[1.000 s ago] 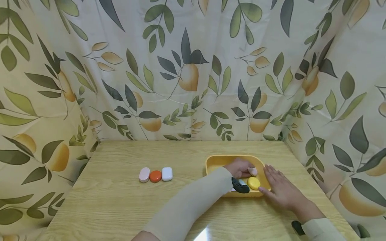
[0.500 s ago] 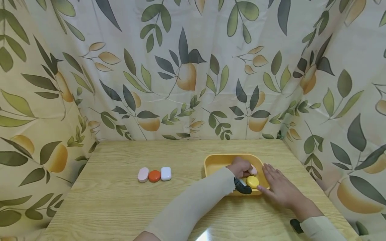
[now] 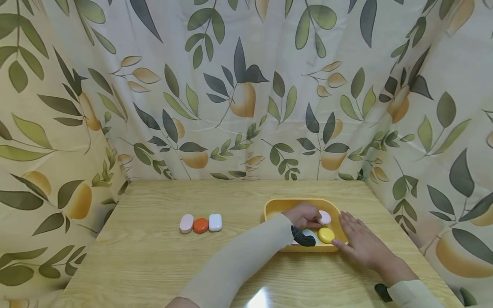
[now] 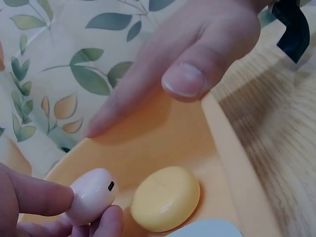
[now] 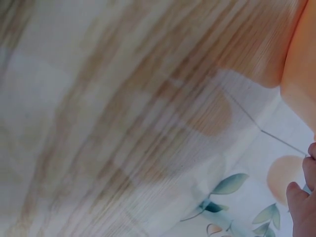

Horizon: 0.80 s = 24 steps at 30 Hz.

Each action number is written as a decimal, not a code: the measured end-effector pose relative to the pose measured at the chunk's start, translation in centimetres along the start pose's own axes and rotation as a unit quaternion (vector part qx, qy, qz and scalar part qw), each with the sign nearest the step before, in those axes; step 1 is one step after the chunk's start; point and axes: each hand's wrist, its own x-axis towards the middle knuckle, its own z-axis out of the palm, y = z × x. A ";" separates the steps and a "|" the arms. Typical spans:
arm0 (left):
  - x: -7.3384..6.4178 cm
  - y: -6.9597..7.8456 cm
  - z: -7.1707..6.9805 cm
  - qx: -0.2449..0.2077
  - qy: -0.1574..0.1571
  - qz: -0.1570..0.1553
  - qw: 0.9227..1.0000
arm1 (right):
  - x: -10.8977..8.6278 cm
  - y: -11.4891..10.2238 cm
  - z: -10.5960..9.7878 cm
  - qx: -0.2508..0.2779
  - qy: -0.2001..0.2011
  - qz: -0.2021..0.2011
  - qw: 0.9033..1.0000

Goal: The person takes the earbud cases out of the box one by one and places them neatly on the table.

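Observation:
In the head view my left hand (image 3: pixel 304 214) is inside the yellow tray (image 3: pixel 271 208), reaching over its near rim. Its thumb and fingers pinch a pale pink earbud case (image 4: pixel 94 195) with a small dark port on its side. A round yellow earbud case (image 3: pixel 326 235) lies beside it on the tray floor. Partly hidden under the left wrist is a pale bluish case (image 4: pixel 207 230). My right hand (image 3: pixel 363 244) rests on the tray's right rim, fingers straight and thumb at the near corner.
Left of the tray, a row on the wooden table (image 3: pixel 146 265) holds a pink oval case (image 3: pixel 186 223), an orange-red round case (image 3: pixel 200 225) and a white square case (image 3: pixel 215 222). A leaf-patterned curtain (image 3: pixel 246 141) stands behind the table and along both sides.
The pale pink case has turned slightly and shows more of its face, as the left hand shifts a little left of it. The right hand stays on the rim.

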 end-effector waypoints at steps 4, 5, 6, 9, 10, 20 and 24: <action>-0.4 0.1 -0.5 -0.010 -0.022 -0.011 1.000 | -0.1 -0.2 0.0 0.004 -0.005 0.004 1.000; -0.5 0.1 -0.6 -0.012 -0.024 -0.013 1.000 | -0.1 -0.2 0.0 0.004 -0.006 0.003 1.000; -0.7 0.2 -0.7 -0.012 -0.026 -0.016 0.999 | -0.1 -0.2 0.0 0.004 -0.006 0.003 1.000; -1.1 0.5 -1.0 -0.009 -0.028 -0.022 0.999 | -0.1 -0.2 0.0 0.002 -0.006 0.000 1.000; -1.3 0.6 -1.2 -0.010 -0.027 -0.024 0.999 | -0.1 -0.2 0.1 0.003 -0.003 -0.003 1.000; -2.9 1.5 -3.3 -0.031 -0.066 -0.036 0.997 | 0.0 0.1 0.0 0.000 -0.011 -0.006 1.000; -3.6 1.8 -4.3 -0.044 -0.074 -0.030 0.996 | 0.0 -0.1 -0.3 0.002 -0.016 -0.004 1.000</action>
